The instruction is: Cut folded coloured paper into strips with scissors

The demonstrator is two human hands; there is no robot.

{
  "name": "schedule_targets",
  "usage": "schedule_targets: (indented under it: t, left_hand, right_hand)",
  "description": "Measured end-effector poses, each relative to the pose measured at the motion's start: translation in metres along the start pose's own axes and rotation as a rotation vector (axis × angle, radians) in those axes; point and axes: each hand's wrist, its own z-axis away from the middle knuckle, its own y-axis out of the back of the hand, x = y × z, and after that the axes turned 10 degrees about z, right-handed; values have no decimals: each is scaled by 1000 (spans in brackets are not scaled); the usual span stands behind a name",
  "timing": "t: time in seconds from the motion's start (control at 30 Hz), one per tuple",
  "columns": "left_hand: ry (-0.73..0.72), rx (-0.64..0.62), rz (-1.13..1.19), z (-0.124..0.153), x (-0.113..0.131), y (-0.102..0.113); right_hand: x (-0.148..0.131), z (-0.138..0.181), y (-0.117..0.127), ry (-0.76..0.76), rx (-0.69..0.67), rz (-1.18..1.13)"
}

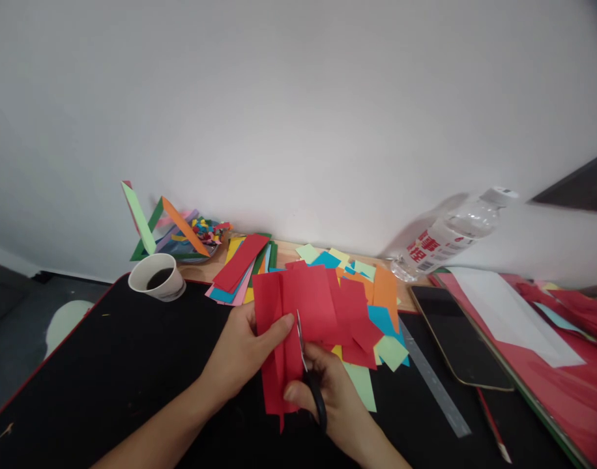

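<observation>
Red paper (272, 384) hangs in my left hand (249, 348), pinched between the thumb on top and the fingers behind. A lengthwise fold or cut edge runs down it. My right hand (335, 397) grips black-handled scissors (317, 398). Their metal blades point up and lie along the right part of the red paper, close to my left thumb. Whether the blades are parted is hard to make out. Just behind the hands lie several red paper pieces (350, 309), mixed with orange paper (386, 293) and light green paper (393, 352).
Fanned coloured strips (242, 264) lie behind my left hand. At left stand a paper cup (156, 280) with dark liquid and a tray of paper scraps (213, 231). To the right are a clear ruler (433, 378), phone (459, 339), red pencil-like stick (491, 420) and water bottle (450, 234).
</observation>
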Motion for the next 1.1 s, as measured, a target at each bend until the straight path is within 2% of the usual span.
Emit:
schedule_targets:
  t: [0.7,1.1]
  left_hand:
    - [-4,-21,-35,0,-1,-1]
    - [11,15,-14,2,1,-3]
  right_hand:
    - [2,0,0,-14,9,19]
    - [3,1,0,-12,22,46]
